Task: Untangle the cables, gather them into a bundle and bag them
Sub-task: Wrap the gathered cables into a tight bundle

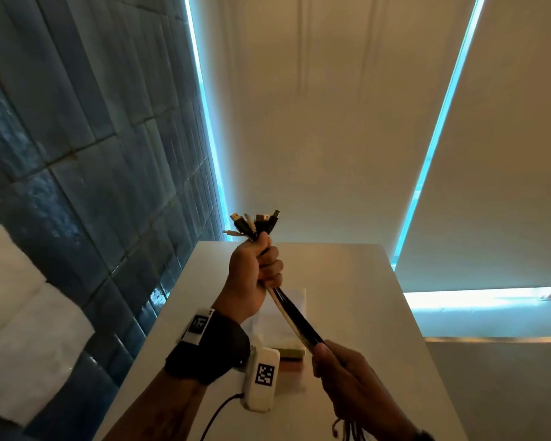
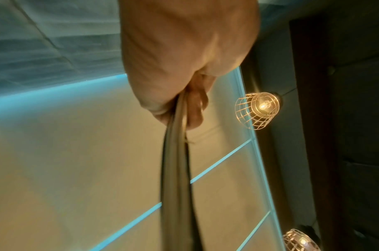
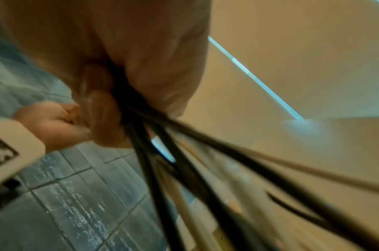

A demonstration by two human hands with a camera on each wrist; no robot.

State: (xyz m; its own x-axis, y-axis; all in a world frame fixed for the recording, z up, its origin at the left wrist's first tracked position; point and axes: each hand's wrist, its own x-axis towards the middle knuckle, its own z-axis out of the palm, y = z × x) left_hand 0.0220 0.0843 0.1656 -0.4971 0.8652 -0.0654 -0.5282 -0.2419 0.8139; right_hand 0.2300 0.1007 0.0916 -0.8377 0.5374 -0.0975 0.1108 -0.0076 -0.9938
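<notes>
A bundle of black and pale cables [image 1: 295, 315] stretches taut between my two hands above the white table [image 1: 363, 281]. My left hand [image 1: 258, 268] grips the bundle near its plug ends [image 1: 255, 224], which fan out above the fist. My right hand [image 1: 341, 367] grips the same cables lower down, and loose ends hang below it near the bottom edge. In the left wrist view the cables [image 2: 175, 169] run down out of my left hand [image 2: 180, 105]. The right wrist view shows several cables [image 3: 184, 169] spreading out of my right hand [image 3: 111, 110], blurred.
A clear plastic bag [image 1: 283, 316] lies flat on the table under the cables, beside a small flat brownish object [image 1: 291, 354]. Blue tiled wall [image 1: 77, 186] stands to the left, pale blinds [image 1: 331, 122] behind the table. Caged lamps [image 2: 257, 110] hang overhead.
</notes>
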